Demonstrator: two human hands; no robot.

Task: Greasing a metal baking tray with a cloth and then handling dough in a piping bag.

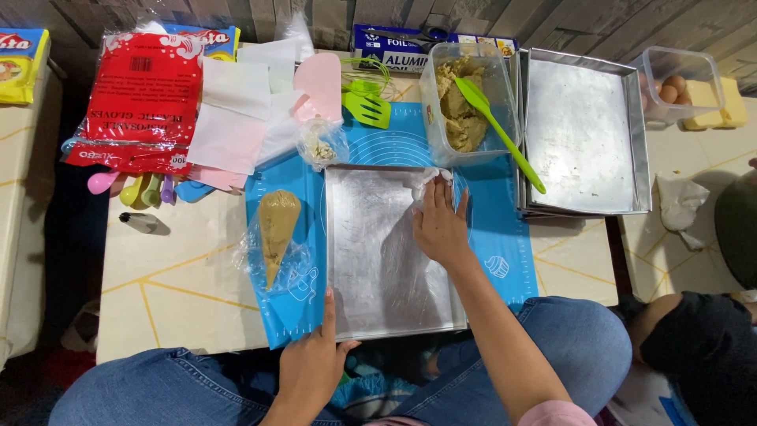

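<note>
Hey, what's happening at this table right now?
A seated person steadies a metal tray on a blue mat. The left hand grips the tray's near edge; the right hand presses a white wad at its far corner. A filled piping bag lies left of the tray, and a dough tub with a green spatula stands behind.

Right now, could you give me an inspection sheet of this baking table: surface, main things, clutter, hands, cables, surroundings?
Surface: pale table with a blue mat on it.
Main things: metal tray on the mat; white wad at its far corner.
Clutter: filled piping bag, dough tub with green spatula, second tray, red glove pack, measuring spoons, egg box.
Hands: left hand grips the tray's near edge; right hand presses the wad on the tray.
Cables: nothing seen.
Surroundings: another person sits to the right.
</note>
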